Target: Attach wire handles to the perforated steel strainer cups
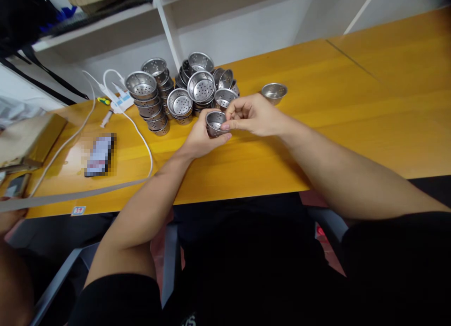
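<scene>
A small steel strainer basket point(214, 121) with holes in it is cupped in my left hand point(204, 137), tilted a little with its mouth up. The fingers wrap its far side and the thumb lies along its near side. My right hand point(252, 115) is at the basket's right rim, fingers curled and thumb tip over the opening. Whether something small is pinched there is hidden. Just behind my hands stand more strainer baskets point(201, 87), some nested and piled together. To their left are tall stacks point(141, 85). One single basket point(274, 92) stands apart on the right.
A phone point(99, 156), a white power strip point(121, 102) with cables and a syringe point(106, 118) lie on the yellow table point(352, 110). A cardboard box point(31, 140) is at the left, near another person's hand point(12, 220). White shelving point(165, 25) rises behind.
</scene>
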`<action>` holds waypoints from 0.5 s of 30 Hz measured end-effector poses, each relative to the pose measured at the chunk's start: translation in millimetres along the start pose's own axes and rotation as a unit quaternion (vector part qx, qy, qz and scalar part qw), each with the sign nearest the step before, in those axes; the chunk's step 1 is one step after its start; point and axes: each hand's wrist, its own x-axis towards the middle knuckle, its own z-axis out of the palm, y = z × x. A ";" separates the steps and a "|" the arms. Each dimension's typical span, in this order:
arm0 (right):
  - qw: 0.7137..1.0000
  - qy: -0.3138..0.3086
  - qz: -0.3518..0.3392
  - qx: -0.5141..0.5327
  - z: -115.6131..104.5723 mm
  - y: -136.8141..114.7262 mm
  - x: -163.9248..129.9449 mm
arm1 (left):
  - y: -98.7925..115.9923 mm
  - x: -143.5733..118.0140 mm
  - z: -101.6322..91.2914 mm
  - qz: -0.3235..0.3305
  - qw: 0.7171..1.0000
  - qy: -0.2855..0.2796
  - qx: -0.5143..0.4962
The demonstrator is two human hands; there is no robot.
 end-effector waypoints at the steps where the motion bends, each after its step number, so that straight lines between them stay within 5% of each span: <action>1: 1.000 0.002 0.001 0.000 0.4 0.7 0.0 | -0.3 0.0 0.0 0.002 1.000 0.001 0.002; 15: 1.000 0.019 -0.006 -0.009 2.5 2.7 1.0 | -3.7 1.4 -1.8 0.007 1.000 -0.003 0.013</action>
